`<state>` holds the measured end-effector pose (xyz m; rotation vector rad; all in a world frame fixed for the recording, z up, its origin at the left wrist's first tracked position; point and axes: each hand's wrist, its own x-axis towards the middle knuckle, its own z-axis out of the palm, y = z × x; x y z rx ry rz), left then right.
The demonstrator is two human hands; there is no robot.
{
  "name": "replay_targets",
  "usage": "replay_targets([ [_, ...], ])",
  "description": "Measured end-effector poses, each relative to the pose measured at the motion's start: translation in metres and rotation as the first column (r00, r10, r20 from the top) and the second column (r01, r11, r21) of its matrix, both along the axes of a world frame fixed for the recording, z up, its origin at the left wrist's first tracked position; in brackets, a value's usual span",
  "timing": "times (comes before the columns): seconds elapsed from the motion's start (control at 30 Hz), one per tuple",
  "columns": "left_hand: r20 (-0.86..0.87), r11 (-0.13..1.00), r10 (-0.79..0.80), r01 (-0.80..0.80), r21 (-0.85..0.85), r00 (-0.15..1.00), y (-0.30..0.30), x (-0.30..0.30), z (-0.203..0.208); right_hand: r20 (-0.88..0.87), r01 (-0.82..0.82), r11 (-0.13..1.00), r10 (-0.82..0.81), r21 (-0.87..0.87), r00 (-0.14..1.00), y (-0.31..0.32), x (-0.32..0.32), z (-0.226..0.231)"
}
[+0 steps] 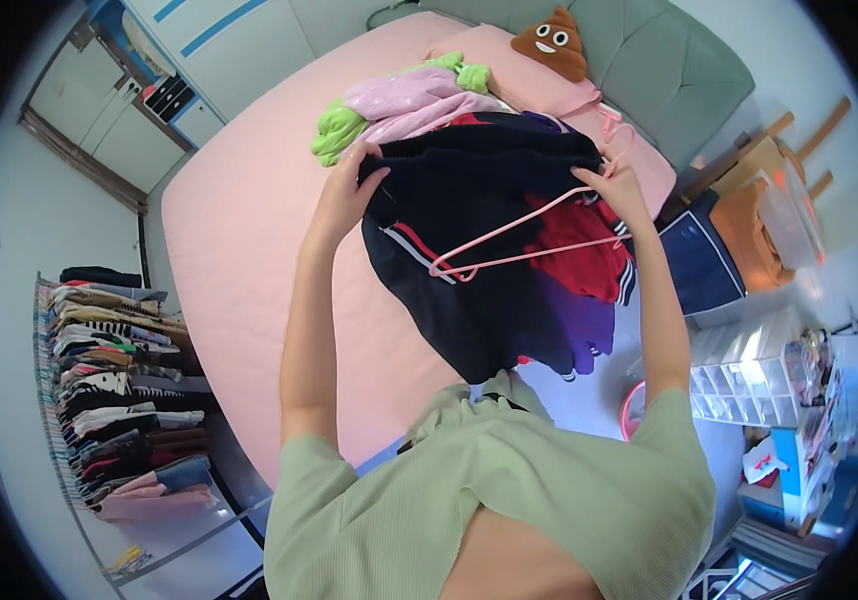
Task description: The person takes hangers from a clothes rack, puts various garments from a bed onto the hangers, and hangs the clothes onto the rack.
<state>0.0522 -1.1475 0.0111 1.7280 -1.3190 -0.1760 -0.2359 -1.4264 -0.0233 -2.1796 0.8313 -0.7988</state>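
A black garment (459, 180), with a wide band along its top edge and a red-and-white stripe, is stretched between my hands over the bed. My left hand (349, 195) pinches the left end of that band. The right end is in my right hand (617, 190), fingers closed, with a pink clothes hanger (509, 229) hanging from the same hand across the garment's front. Whether the hanger is gripped or hooked over the fingers I cannot tell. Beneath and to the right lie a red garment (579, 255) and a purple garment (579, 320) with striped edges.
A pink-sheeted bed (239, 240) holds a pink-and-green bundle (404, 105), a pillow (539, 85) and a brown plush toy (554, 45). At left stands a rack of hanging clothes (129, 390). White drawers (739, 370) and a dark blue box (694, 255) are at right.
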Motion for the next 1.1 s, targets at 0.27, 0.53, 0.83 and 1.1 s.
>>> replay_targets([
  [0.27, 0.155, 0.994, -0.064, 0.076, -0.072, 0.986, 0.005, -0.044, 0.039, 0.352, -0.021, 0.932, -0.116, 0.363, 0.929, 0.072, -0.043, 0.045],
  [0.53, 0.402, 0.958, -0.284, 0.274, 0.084, 0.871, -0.009, -0.09, 0.043, 0.775, -0.422, 0.752, -0.182, 0.506, 0.605, 0.135, -0.037, 0.087],
  [0.83, 0.389, 0.988, -0.087, 0.029, 0.152, 0.917, 0.01, -0.145, 0.078, 0.899, -0.592, 0.726, -0.082, 0.349, 0.43, 0.151, -0.073, 0.105],
  [1.1, 0.238, 0.985, 0.013, -0.054, 0.165, 0.971, 0.06, -0.189, 0.095, 0.889, -0.733, 0.568, 0.004, 0.374, 0.457, 0.139, -0.105, 0.098],
])
